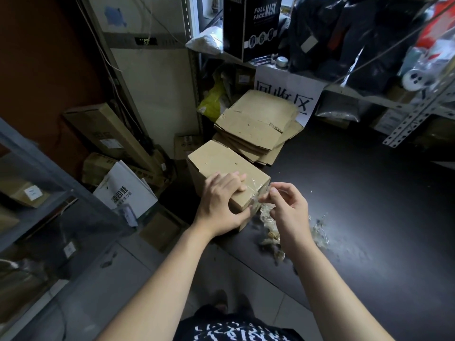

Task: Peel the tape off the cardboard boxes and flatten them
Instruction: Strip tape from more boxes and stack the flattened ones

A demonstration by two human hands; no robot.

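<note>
cardboard box (pixel 221 161) on worktop (pixel 357 193) | left hand (pixel 219 205) grip curled over its near edge | right hand (pixel 285 207) grip pinching clear tape (pixel 257 194) at its corner | flattened boxes (pixel 256 124) behind

The box (pixel 229 166) under my left hand (pixel 221 205) is plain brown cardboard, matt and slightly rough. The tape (pixel 254 193) that my right hand (pixel 285 210) pinches is clear plastic film, glossy and wrinkled (the crumpled heap (pixel 270 222) beside it shines the same way). The table (pixel 369 193) is dark and matt, the flattened stack (pixel 256 126) is the same dull cardboard, and the shelf upright (pixel 416 116) is pale perforated metal.
</note>
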